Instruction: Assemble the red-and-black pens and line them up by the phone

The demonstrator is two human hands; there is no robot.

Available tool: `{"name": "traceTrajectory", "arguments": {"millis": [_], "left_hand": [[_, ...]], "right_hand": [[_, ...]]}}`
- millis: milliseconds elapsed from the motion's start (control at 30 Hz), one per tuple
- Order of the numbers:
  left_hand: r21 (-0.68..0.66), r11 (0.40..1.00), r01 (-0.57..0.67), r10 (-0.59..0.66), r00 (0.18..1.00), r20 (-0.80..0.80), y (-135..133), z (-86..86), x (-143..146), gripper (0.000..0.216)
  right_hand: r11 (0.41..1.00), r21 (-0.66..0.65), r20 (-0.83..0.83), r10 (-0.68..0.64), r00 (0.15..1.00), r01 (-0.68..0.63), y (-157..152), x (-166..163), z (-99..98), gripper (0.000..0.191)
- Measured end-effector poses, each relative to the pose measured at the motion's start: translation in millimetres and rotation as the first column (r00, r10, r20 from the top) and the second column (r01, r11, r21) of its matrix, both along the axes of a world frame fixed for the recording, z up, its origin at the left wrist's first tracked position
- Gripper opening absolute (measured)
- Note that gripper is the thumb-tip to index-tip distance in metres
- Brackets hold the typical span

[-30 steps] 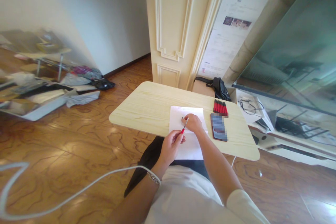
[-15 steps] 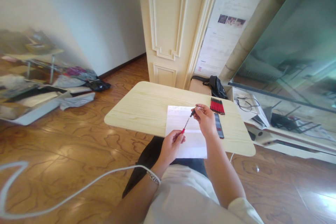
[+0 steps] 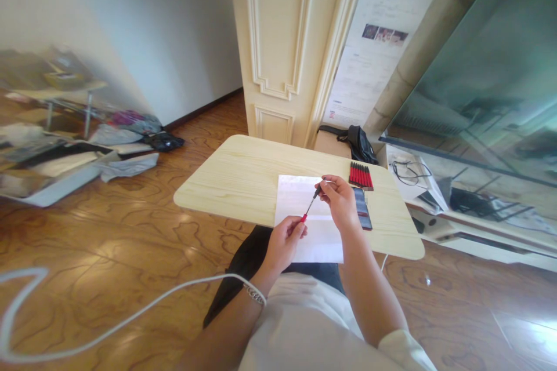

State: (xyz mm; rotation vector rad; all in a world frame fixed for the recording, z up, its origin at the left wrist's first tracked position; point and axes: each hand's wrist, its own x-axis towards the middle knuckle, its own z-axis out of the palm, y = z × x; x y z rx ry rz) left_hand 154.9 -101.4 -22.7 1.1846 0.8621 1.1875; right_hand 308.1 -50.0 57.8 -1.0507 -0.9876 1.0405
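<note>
A thin pen [image 3: 310, 206] with a red end and a dark tip is held over a white sheet of paper [image 3: 304, 191] on a pale wooden table [image 3: 243, 177]. My left hand [image 3: 285, 240] pinches its red lower end. My right hand [image 3: 342, 202] is closed around its dark upper end, fingers curled. A row of several red pens [image 3: 360, 175] lies just right of the paper, and a dark phone [image 3: 362, 215] lies below them, partly hidden by my right hand.
A white cable [image 3: 108, 324] loops over the wooden floor at left. Clothes and boxes [image 3: 108, 151] lie by the far wall. A black bag [image 3: 359, 144] sits behind the table. A glass cabinet with a low shelf [image 3: 470, 208] stands to the right.
My right hand rose from the paper and moved to the pen's upper end. The pen now spans both hands above the sheet. The camera shifted slightly.
</note>
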Motion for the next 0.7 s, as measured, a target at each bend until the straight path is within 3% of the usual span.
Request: {"name": "traceTrajectory", "arguments": {"millis": [333, 700], "left_hand": [[-0.011, 1.000, -0.002, 0.003, 1.000, 0.008, -1, 2.4, -1, 0.032], [-0.059, 0.996, 0.069, -0.067, 0.997, 0.032, -4, 9.3, -3, 0.035]], "right_hand": [[0.995, -0.044, 0.159, 0.099, 0.982, -0.093, -17, -12, -14.1, 0.033], [0.983, -0.015, 0.145, 0.181, 0.973, -0.180, -24, -9, -27.0, 0.031]]}}
